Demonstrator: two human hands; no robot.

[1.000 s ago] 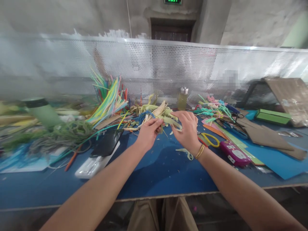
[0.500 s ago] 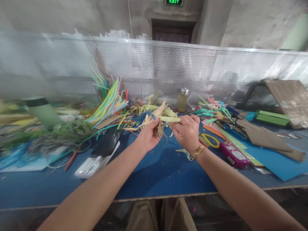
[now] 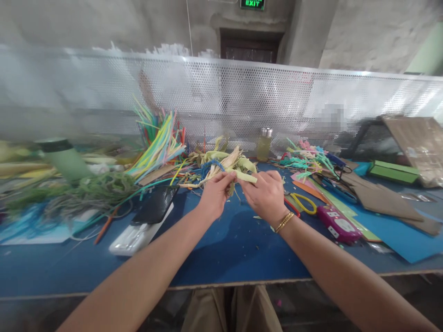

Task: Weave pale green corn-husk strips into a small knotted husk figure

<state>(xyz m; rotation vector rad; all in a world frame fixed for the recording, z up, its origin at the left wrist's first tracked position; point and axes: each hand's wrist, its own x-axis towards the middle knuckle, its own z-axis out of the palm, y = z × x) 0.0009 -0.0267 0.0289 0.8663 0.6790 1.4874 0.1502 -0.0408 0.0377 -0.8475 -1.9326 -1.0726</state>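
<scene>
A pale green strip of corn husk (image 3: pixel 247 177) stretches between my two hands above the blue table. My left hand (image 3: pixel 215 192) pinches its left end, fingers pressed together, with a few drier shreds hanging beneath. Close beside it, my right hand (image 3: pixel 266 195) grips the strip lower down with curled fingers; a gold bracelet (image 3: pixel 284 222) circles that wrist. Just behind both hands lies a heap of dried and green corn husks (image 3: pixel 221 144), with a loop of blue yarn (image 3: pixel 212 165) on its left side.
To the left are a black phone (image 3: pixel 155 205) on a white box, tangled green yarn (image 3: pixel 104 186) and a bundle of coloured pipe cleaners (image 3: pixel 161 140). Yellow-handled scissors (image 3: pixel 304 203), a purple case (image 3: pixel 338 224) and cardboard (image 3: pixel 384 198) lie right. A bottle (image 3: pixel 265 144) stands behind.
My right hand has moved left, closer to my left hand. The husk strip now slopes down to the right, and the hanging shreds are more hidden. The camera has shifted slightly.
</scene>
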